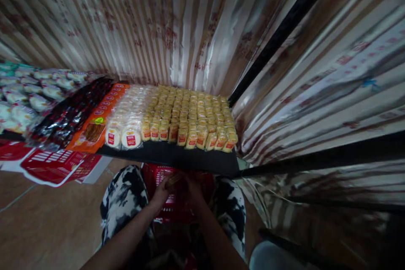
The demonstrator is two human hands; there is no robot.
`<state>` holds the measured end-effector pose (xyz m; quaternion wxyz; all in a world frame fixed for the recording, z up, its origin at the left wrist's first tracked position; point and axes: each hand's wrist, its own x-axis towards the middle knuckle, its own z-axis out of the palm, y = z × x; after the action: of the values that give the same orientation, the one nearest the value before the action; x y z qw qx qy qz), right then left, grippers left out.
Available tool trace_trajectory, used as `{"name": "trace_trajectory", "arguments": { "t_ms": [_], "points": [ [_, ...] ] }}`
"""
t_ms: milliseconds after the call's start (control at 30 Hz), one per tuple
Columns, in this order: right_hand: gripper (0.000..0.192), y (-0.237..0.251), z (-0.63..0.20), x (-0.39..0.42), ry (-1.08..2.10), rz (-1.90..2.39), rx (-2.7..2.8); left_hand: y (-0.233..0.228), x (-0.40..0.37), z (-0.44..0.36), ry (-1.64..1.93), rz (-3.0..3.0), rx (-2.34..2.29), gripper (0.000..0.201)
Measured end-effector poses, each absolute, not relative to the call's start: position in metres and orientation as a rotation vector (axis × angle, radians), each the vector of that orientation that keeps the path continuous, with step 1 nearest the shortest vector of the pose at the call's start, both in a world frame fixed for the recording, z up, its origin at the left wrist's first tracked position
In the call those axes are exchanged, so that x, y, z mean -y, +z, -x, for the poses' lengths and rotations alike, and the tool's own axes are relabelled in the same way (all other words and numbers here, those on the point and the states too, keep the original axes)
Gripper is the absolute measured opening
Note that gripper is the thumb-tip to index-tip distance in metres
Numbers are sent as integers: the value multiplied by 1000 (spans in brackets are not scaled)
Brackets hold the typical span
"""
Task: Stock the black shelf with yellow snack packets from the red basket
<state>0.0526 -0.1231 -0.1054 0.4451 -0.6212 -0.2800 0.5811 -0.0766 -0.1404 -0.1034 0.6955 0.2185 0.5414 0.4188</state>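
Between my knees, partly under the shelf's front edge, is a red plastic basket (160,171). My left hand (160,193) is over it, its fingers closed on a small yellowish wrapped packet (174,179). Close by on the right, my right hand (193,189) is in dark shadow, and its fingers do not show clearly. Above both hands, a black shelf (186,157) carries tight rows of yellow wrapped snack packets (190,118) with red labels. Left of them are round white wrapped packets (130,135), also with red labels.
Further left on the shelf lie an orange bag (95,128), dark glossy packages (69,109) and several white-green packets (38,86). More red baskets (53,164) with white handles stand below. Striped sheeting (177,29) hangs behind, and dark bars (284,29) cross at the right.
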Motion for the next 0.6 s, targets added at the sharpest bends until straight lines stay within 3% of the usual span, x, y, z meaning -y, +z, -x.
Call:
{"name": "trace_trajectory", "arguments": {
  "t_ms": [200,467,600],
  "points": [
    [30,-70,-53,136,1553,1448,183,-72,152,81,904,-569,-1108,58],
    [19,-41,-67,152,1602,1382,489,-24,162,81,861,-474,-1052,42],
    [28,-27,-70,158,1630,1330,532,-18,162,77,856,-403,-1014,30]
  ]
}}
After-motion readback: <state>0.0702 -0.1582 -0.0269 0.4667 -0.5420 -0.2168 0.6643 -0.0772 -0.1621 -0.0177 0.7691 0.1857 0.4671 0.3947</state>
